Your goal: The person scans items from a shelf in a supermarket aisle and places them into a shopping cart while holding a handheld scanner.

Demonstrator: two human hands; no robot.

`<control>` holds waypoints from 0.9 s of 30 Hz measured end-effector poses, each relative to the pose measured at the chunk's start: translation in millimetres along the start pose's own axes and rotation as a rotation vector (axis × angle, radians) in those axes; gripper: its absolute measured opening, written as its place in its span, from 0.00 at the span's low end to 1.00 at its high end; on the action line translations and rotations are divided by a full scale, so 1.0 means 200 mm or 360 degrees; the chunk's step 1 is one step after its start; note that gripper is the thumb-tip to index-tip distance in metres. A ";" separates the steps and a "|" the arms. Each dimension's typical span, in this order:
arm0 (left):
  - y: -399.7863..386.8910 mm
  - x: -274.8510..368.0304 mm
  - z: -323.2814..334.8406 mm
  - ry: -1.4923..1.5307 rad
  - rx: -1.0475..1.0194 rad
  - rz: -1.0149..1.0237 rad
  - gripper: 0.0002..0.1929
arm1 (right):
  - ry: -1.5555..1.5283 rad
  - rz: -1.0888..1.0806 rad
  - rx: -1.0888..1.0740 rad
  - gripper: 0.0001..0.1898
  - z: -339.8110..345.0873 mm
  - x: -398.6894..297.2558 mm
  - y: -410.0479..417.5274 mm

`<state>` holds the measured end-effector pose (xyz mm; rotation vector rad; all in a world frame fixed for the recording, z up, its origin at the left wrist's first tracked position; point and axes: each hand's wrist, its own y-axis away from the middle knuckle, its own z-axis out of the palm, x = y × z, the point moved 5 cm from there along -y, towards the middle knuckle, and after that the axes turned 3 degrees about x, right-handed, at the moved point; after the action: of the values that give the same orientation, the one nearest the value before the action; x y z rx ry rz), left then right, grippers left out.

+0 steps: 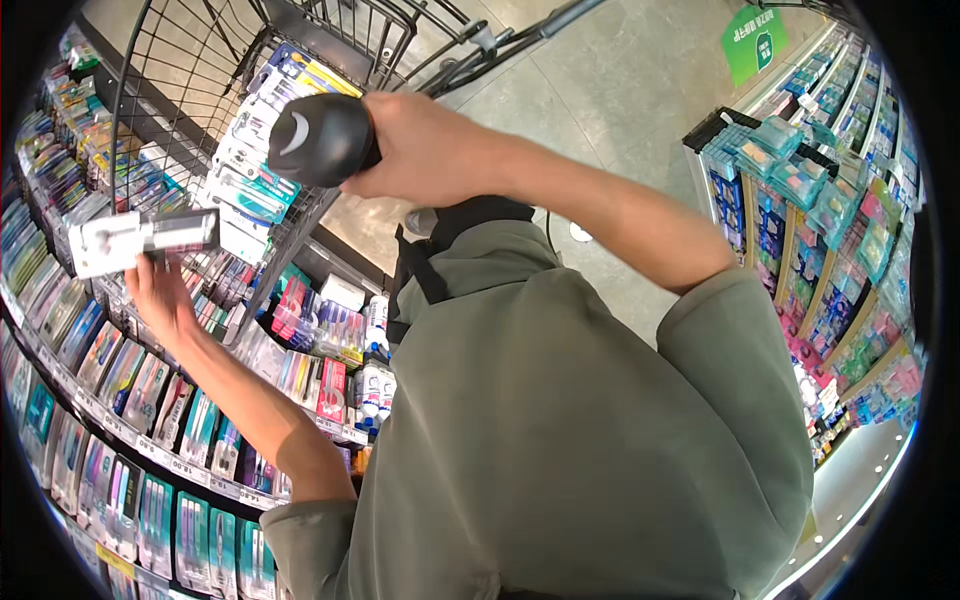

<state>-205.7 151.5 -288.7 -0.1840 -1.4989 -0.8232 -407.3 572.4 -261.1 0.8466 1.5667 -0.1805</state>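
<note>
At the left, my left hand (161, 300) grips the lower edge of a white and black package (142, 238), blurred and held over the shelves beside the cart. My right hand (420, 150) is closed around a dark, rounded handheld device (322, 140) with a pale crescent mark, above the cart's near end. Its type cannot be told. Under and beyond the device, several toothbrush packs (247, 176) lie in a row in the black wire shopping cart (187, 82).
Shelves of packed toothbrushes (146, 390) with a price rail (180, 469) curve along the left. White bottles (371, 390) stand near my body. At the right is a display rack (810, 247) with hanging packets. A green sign (754, 45) is at the upper right of the tiled floor (600, 90).
</note>
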 end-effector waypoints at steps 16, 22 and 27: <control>1.30 -0.19 -0.21 0.1967 -0.0198 -0.0292 0.25 | -0.0421 0.0159 -0.0251 0.14 0.52 -0.50 0.58; 1.55 -0.37 -0.31 0.1694 0.0154 -0.0314 0.29 | -0.0340 0.0259 -0.0777 0.11 1.02 -0.48 0.73; 1.66 -0.39 -0.34 0.1821 0.0120 0.0023 0.39 | -0.0030 0.0140 -0.1080 0.13 1.23 -0.55 0.79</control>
<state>52.9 381.1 -244.6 0.3029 -0.4410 -0.6611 -121.2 501.2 -155.3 0.3715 1.4309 0.3906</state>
